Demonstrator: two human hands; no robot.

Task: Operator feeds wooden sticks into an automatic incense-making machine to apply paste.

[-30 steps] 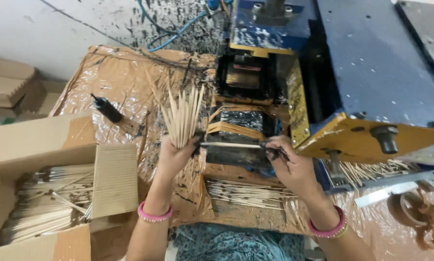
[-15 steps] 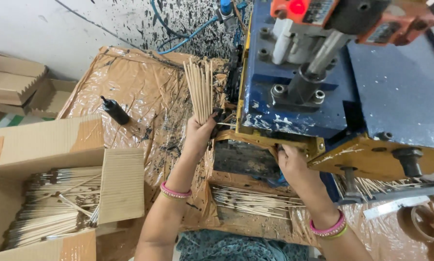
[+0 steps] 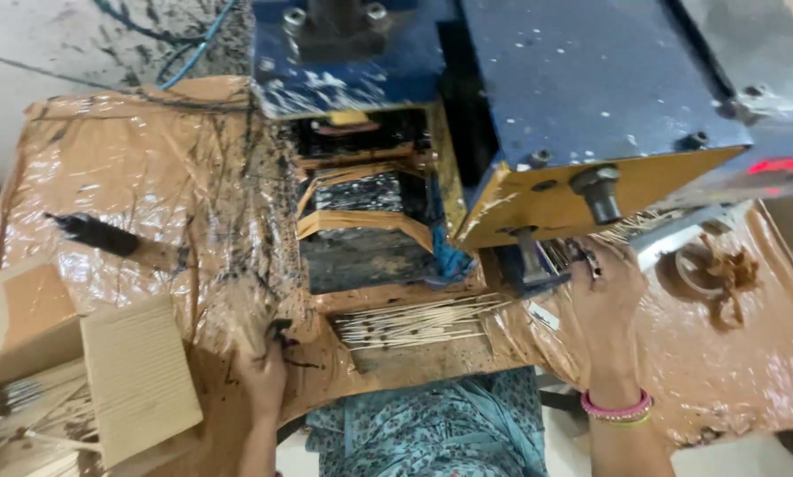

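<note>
My left hand (image 3: 260, 378) lies on the brown plastic-covered table (image 3: 149, 177) at its near edge, with no sticks in it. My right hand (image 3: 605, 287) reaches up under the yellow plate (image 3: 591, 190) of the blue machine (image 3: 582, 79), its fingertips at a row of thin sticks (image 3: 630, 230) in the feeder. The fingers are curled and partly hidden, so whether they grip anything is unclear. A flat pile of thin bamboo sticks (image 3: 414, 320) lies between my hands, in front of the machine's dark, paste-smeared opening (image 3: 366, 212).
A cardboard box (image 3: 136, 380) with more sticks (image 3: 26, 420) stands at the lower left. A black tool (image 3: 96, 232) lies on the plastic. A tape roll (image 3: 706, 269) sits at the right. Black smears cover the table's middle.
The bundle of sticks that my left hand held up is gone from it, and that hand has dropped to the table's near edge. My right hand moved right, under the yellow plate.
</note>
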